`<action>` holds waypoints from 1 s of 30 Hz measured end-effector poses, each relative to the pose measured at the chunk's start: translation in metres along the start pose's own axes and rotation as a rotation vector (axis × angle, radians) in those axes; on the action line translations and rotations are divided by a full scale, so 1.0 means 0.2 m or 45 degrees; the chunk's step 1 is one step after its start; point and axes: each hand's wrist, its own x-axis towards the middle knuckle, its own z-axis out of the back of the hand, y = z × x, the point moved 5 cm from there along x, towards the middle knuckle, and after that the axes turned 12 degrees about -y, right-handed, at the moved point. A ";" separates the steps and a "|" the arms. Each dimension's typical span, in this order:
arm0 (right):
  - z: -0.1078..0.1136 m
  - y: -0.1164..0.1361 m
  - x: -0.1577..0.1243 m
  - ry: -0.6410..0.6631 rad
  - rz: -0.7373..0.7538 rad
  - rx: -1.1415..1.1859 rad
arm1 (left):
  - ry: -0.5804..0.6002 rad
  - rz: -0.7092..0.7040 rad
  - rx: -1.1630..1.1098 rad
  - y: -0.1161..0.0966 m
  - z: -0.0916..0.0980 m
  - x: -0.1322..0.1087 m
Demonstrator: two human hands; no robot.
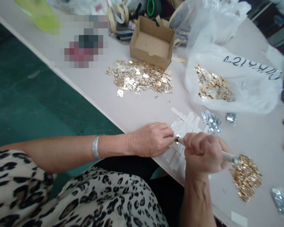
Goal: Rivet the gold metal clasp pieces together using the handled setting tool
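My right hand (204,151) is wrapped in a fist round a white rod-shaped hand tool (229,157). The tool lies slantwise, and its metal tip points left towards my left hand (153,139). The fingers of my left hand are curled and pressed together beside that tip. A small shiny piece (177,138) shows at the tip; whether the left fingers pinch it is hidden. Beneath both hands is a patch of white strips (188,123) on the table.
A pile of gold metal plates (142,77) lies before an open cardboard box (152,41). On the right are a white plastic bag (251,91) with gold pieces, silver discs (211,121), a small silver packet (231,118), gold parts (247,178) and a clear packet (279,201).
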 end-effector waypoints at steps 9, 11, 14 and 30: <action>0.34 0.00 0.02 0.314 0.525 -1.233 | 0.113 0.049 0.115 0.04 -0.07 0.13; 0.41 -0.04 0.00 0.525 0.643 -1.504 | 0.172 0.057 0.115 0.04 -0.10 0.15; 0.46 -0.10 -0.03 0.676 0.620 -1.591 | 0.183 0.049 0.088 0.03 -0.13 0.17; 1.27 -0.02 0.07 0.205 0.699 -2.192 | -0.173 0.046 0.071 0.17 0.02 0.64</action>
